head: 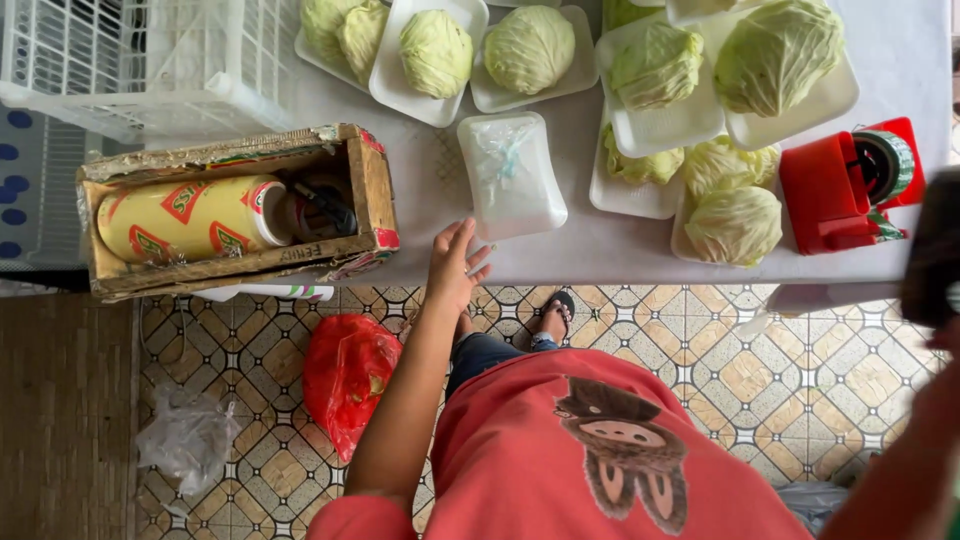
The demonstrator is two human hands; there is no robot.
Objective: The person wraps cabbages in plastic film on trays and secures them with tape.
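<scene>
Seen from above: a person in a red T-shirt [590, 450] w/ a cartoon print stands on patterned floor tiles [740, 370], sandalled foot [556, 315] just under the desk [620, 245] edge. A red plastic bag [345, 375] and a crumpled clear bag [185, 440] lie on the tiles at left.

The left hand [455, 265] reaches fwd at the desk's near edge, grip apart, fingers spread and closed on nothing; fingertips sit just beside the near corner of an empty white foam tray [510, 175] covered in clear film, which lies on the desk right in front of the hand. Whether they touch the tray can't be told. The right hand is not visible; only a blurred arm and a dark shape show at the far right edge.

Left of the tray, a worn cardboard box [365, 185] holds a yellow roll of wrap film [185, 218]. At right, a red tape dispenser [845, 190]. Farther back, approx. a dozen pale green cabbages [530, 48] rest on white foam trays [425, 100]. A white plastic crate [140, 60] stands at the far left corner.
</scene>
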